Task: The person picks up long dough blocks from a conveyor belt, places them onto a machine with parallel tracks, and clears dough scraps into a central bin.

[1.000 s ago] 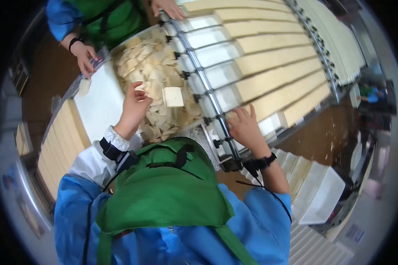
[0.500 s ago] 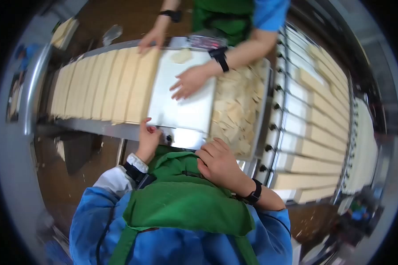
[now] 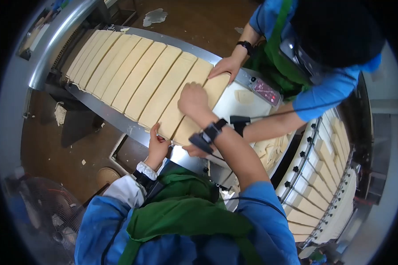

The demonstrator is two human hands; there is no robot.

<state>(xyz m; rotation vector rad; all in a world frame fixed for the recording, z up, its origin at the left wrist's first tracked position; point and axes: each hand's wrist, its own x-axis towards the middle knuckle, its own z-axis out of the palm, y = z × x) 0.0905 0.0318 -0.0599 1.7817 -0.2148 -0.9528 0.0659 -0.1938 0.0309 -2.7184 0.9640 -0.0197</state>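
Evidently, handling the row of dough strips [image 3: 152, 84] is the step in hand — they lie side by side along the metal bench [image 3: 132, 128]. The worker's left hand [image 3: 157, 146] is at their near ends, thumb and fingers slightly apart. The right hand [image 3: 193, 100] is curled over the strips; its fingertips are hidden, so I can't tell whether it grips. A co-worker's hand [image 3: 227, 66] touches the far end of the last strip [image 3: 216, 87]. I'd judge the next move calls for gentle, even pressure — and wrists kept clear of each other.
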